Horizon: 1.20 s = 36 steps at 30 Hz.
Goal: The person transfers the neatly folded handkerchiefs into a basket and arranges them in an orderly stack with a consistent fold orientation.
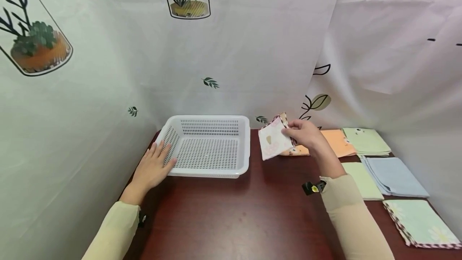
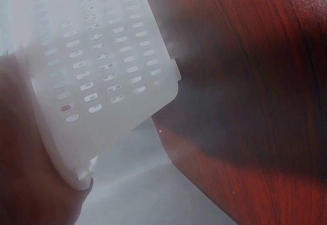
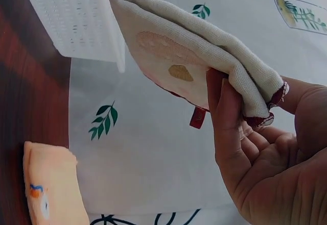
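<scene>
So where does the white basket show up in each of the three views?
Head: basket sits left of centre on the dark red table, the left hand resting on its left wall.
Left wrist: basket fills the upper left, seen close from outside.
Right wrist: only a corner of the basket at top left, behind the folded cloth.
Shared landmark: the table.

Folded cloths lay at the table's point(image 1: 234, 220) right: orange point(image 1: 337, 141), green point(image 1: 366, 140), blue point(image 1: 395, 175), and a daisy-printed one point(image 1: 420, 224) nearest.
</scene>
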Tool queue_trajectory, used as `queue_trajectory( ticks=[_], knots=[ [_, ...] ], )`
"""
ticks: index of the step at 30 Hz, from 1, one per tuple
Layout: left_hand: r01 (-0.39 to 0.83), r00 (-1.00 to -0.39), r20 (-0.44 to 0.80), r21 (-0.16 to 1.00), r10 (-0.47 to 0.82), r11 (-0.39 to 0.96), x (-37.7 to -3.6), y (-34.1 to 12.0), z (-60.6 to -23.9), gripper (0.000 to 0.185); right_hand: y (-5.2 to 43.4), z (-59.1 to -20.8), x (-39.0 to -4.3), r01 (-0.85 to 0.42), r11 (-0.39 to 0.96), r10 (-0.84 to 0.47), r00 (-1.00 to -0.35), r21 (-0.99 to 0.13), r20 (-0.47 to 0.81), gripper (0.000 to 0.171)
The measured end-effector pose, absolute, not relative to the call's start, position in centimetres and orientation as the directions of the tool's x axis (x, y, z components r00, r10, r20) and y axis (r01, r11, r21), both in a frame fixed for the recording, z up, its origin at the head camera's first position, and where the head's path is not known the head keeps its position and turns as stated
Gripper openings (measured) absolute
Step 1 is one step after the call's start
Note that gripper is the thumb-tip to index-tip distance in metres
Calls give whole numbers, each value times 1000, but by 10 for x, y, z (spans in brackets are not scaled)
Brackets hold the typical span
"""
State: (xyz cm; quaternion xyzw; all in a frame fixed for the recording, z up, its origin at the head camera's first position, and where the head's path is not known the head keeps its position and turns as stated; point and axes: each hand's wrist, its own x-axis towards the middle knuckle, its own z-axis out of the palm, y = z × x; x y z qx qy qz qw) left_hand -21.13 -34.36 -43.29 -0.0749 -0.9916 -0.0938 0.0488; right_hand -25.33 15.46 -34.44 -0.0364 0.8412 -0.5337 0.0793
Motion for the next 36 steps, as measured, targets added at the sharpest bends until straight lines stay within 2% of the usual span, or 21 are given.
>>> queue_trajectory(
  ticks=[21, 36],
  knots=[
    [158, -983, 117, 172, 139, 972, -209, -344, -433, 76, 119, -330, -271, -10, 367, -175, -983, -930, -59, 29],
    [159, -983, 120, 176, 139, 972, -209, -342, -432, 74, 88, -325, -285, 40, 336, -166, -981, -941, -101, 30]
  ],
)
